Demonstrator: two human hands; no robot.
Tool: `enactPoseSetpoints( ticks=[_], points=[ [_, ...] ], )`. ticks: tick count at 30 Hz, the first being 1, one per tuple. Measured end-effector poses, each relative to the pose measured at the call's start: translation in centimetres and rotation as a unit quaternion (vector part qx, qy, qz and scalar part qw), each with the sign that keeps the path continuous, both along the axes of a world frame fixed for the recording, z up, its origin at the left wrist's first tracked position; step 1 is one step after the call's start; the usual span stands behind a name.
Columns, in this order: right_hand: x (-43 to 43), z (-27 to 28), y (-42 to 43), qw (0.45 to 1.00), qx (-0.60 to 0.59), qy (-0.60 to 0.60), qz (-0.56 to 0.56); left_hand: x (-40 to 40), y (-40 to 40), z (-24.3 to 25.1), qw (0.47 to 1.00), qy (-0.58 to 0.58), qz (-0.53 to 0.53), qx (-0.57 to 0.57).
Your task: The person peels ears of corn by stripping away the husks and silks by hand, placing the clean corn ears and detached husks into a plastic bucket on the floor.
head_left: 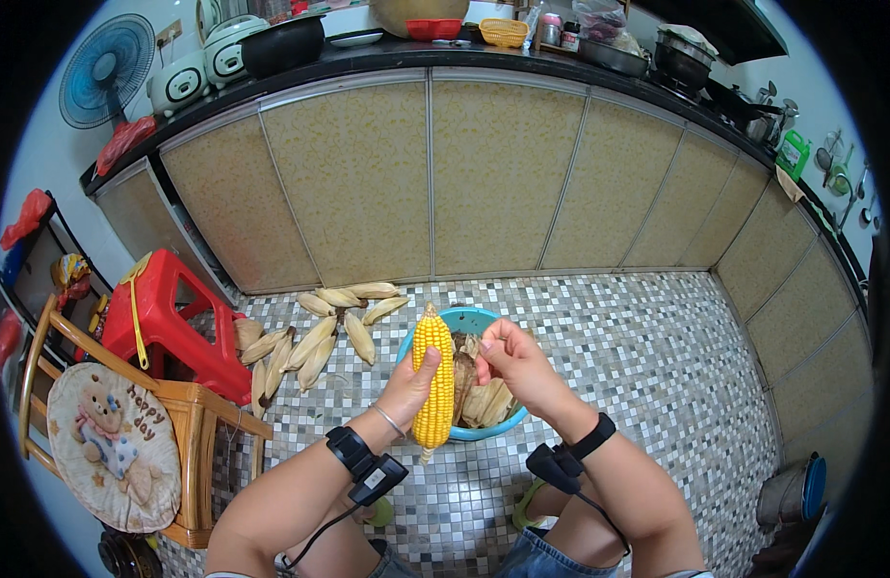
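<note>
A husked ear of yellow corn (433,383) stands nearly upright in my left hand (404,390), with the thumb across its kernels. To its right, my right hand (513,357) is raised over the basin with thumb and fingertips pinched together at a dry husk piece; whether they grip it cannot be made out. Below both hands is a round blue plastic basin (476,433) with dry corn husks (488,403) inside. Unhusked ears of corn (313,343) lie on the floor to the left of the basin.
A red plastic stool (156,311) with a yellow fly swatter (136,311) and a wooden chair (192,433) with a round cushion (113,448) stand at the left. Cabinets (499,173) run along the far side. A metal bucket (781,495) is at the lower right.
</note>
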State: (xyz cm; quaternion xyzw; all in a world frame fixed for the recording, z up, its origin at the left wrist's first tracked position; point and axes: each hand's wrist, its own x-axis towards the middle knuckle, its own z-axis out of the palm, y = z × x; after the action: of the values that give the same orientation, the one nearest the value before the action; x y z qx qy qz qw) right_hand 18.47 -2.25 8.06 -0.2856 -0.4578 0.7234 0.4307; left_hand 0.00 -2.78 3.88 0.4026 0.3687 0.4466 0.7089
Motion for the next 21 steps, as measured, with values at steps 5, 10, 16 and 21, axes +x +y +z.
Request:
enactPoseSetpoints(
  ticks=[5,10,16,21],
  points=[
    [-0.7,0.3,-0.2,0.859,0.288,-0.363,-0.218,-0.1,-0.1,-0.1,1.000,0.018,-0.026,-0.002],
    [-1.4,0.9,-0.4,0.896,0.257,-0.287,-0.221,0.4,-0.5,-0.1,0.998,0.024,-0.040,0.049],
    [-1.2,0.5,-0.2,0.880,0.268,-0.320,-0.226,0.6,-1.0,0.5,0.992,0.069,-0.072,0.077],
    [-0.9,0.2,0.3,0.860,0.309,-0.328,-0.238,0.3,-0.9,0.1,0.986,0.093,-0.100,0.096]
  ],
)
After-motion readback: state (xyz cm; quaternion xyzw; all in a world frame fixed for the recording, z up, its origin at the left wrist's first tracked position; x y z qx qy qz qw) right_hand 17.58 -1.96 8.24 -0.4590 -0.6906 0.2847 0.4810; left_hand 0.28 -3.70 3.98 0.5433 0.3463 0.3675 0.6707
